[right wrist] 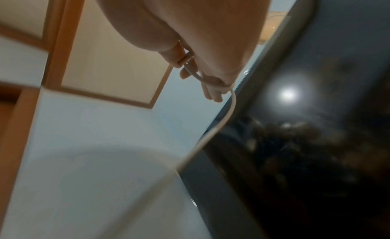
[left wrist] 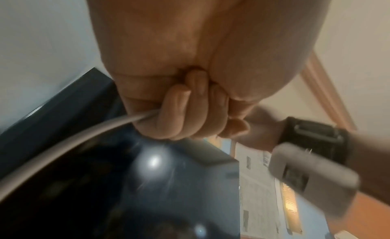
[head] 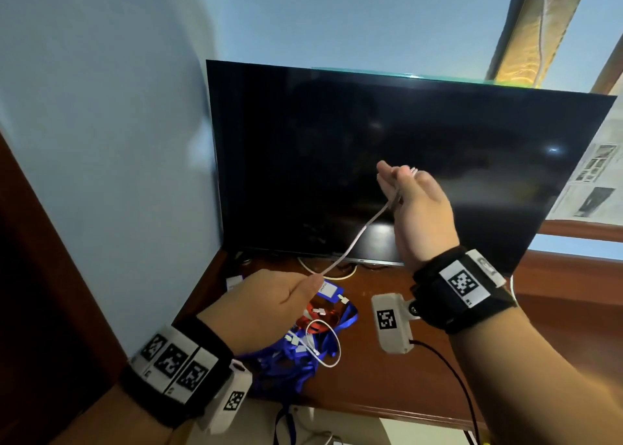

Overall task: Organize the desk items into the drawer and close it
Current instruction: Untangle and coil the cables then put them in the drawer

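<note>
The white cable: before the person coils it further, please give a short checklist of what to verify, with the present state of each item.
1. Left hand grips the white cable: ok, fingers are curled round it.
2. Right hand grip on the other part: ok, the cable lies across its fingers.
3. Cable between the hands free of the lanyards: ok.
4. Loose tail free: not ok, it hangs over the lanyards.
5. Cable apart from the monitor: cannot tell.
6. Drawer open: cannot tell, not clearly in view.
</note>
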Available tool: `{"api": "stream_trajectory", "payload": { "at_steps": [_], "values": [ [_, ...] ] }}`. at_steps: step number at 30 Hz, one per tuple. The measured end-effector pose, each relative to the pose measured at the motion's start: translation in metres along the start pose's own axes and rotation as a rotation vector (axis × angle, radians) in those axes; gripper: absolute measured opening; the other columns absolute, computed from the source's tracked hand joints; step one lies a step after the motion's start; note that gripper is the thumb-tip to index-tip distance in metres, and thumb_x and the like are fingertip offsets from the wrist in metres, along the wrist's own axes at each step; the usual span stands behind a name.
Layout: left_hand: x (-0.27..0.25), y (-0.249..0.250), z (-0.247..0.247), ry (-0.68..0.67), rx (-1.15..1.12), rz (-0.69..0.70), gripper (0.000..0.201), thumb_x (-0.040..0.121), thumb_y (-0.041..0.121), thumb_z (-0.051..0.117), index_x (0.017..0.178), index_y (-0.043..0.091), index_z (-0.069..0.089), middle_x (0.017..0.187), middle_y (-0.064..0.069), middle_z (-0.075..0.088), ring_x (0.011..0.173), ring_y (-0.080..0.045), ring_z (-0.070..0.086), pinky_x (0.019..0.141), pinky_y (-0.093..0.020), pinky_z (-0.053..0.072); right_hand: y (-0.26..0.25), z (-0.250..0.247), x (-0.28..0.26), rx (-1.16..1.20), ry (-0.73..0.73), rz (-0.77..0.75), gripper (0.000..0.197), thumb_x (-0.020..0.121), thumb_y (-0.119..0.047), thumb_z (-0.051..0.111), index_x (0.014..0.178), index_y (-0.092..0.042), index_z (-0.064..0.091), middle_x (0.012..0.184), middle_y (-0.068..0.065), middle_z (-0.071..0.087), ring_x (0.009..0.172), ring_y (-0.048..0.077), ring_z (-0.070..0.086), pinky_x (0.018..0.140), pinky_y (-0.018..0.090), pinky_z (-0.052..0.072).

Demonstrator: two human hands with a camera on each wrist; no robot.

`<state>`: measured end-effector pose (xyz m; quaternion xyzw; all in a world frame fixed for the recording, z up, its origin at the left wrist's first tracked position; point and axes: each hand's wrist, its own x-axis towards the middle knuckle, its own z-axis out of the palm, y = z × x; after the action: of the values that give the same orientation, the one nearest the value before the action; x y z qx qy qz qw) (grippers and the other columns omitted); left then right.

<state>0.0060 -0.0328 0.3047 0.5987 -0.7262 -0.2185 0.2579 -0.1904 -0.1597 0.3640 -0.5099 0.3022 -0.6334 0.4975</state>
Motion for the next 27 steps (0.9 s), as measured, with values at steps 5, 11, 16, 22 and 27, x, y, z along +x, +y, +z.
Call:
{"api": "stream_trajectory", "payload": {
  "at_steps": [5, 11, 16, 22, 27],
  "values": [
    [0.000, 0.051, -0.046, 0.163, 0.319, 0.258, 0.060, 0.107, 0.056, 0.033, 0.066, 0.018, 0.053, 0.057, -0.003, 0.054, 0.056, -0.017, 0.054, 0.057, -0.034, 0.041, 0.033, 0.000, -0.017, -0.636, -0.192, -0.011, 0.024, 0.107, -0.035, 0.046, 0.095, -0.014, 0.052, 0.088, -0.009, 0.075, 0.082, -0.009, 0.067, 0.082, 0.030, 0.052],
    [0.043, 0.074, -0.094, 0.349, 0.407, 0.302, 0.062, 0.108, 0.053, 0.039, 0.057, 0.017, 0.039, 0.051, 0.000, 0.042, 0.048, -0.014, 0.044, 0.054, -0.035, 0.033, 0.039, 0.012, -0.058, -0.433, -0.359, 0.266, 0.046, 0.111, -0.035, 0.036, 0.082, -0.007, 0.059, 0.046, 0.014, 0.046, 0.035, 0.018, 0.040, 0.043, 0.028, 0.035],
    [0.098, 0.043, -0.094, 0.336, 0.224, 0.117, 0.064, 0.107, 0.059, 0.034, 0.059, 0.017, 0.041, 0.055, 0.002, 0.043, 0.051, -0.017, 0.045, 0.058, -0.035, 0.035, 0.005, 0.024, -0.068, 0.100, -0.355, 0.294, 0.067, 0.110, -0.046, 0.026, 0.070, -0.005, 0.059, 0.038, 0.006, 0.028, 0.033, 0.018, 0.027, 0.054, 0.020, 0.044],
    [0.103, -0.007, -0.031, 0.174, -0.205, -0.036, 0.069, 0.100, 0.073, 0.032, 0.056, 0.022, 0.045, 0.053, 0.005, 0.041, 0.047, -0.014, 0.042, 0.056, -0.035, 0.036, -0.037, 0.025, -0.045, 0.199, -0.306, 0.232, 0.047, 0.111, -0.035, 0.032, 0.073, -0.012, 0.050, 0.040, 0.001, 0.036, 0.033, 0.017, 0.035, 0.078, 0.032, 0.048],
    [0.068, -0.011, 0.027, 0.024, -0.414, -0.100, 0.062, 0.107, 0.061, 0.029, 0.070, 0.016, 0.049, 0.062, -0.005, 0.032, 0.058, -0.024, 0.031, 0.062, -0.039, 0.034, -0.038, 0.021, -0.034, 0.251, -0.278, 0.177, 0.040, 0.110, -0.034, 0.035, 0.080, -0.014, 0.051, 0.076, 0.018, 0.073, 0.070, 0.033, 0.072, 0.088, 0.038, 0.055]
  ]
}}
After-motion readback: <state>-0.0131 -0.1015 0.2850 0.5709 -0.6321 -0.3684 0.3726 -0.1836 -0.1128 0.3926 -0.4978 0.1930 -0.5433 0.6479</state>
